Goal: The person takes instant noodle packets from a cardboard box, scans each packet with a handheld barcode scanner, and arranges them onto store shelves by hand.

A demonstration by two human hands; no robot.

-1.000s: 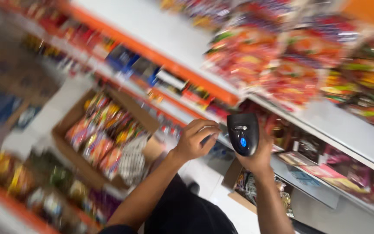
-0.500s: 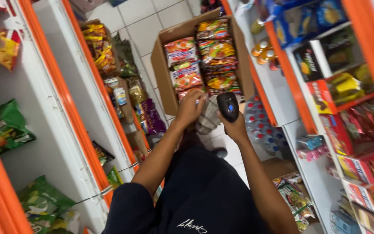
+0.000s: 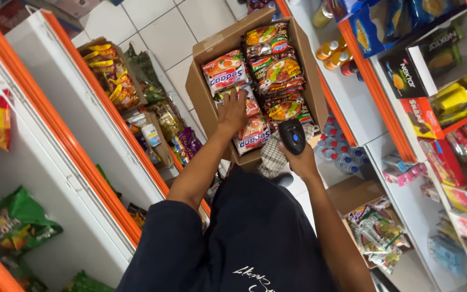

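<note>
An open cardboard box [image 3: 204, 89] full of instant noodle packets [image 3: 274, 73] stands on the tiled floor in front of me. My left hand [image 3: 233, 111] reaches down into the box, its fingers spread on the packets near the box's near edge. My right hand [image 3: 298, 154] is closed around a black handheld scanner [image 3: 292, 136] with a blue button, held just above the near right corner of the box. A checked cloth [image 3: 272, 157] lies under that hand.
White shelves with orange edges run along both sides. The left one holds snack bags [image 3: 20, 221] and a second box of yellow packets [image 3: 109, 75]. The right one holds boxed goods [image 3: 422, 65], bottles [image 3: 333, 51] and sweets [image 3: 382, 235]. A narrow strip of tiled floor [image 3: 163, 27] lies between them.
My view has swung down from the shelves to the box on the floor. My left hand has left the scanner and stretched down onto the noodle packets. The right hand keeps the scanner.
</note>
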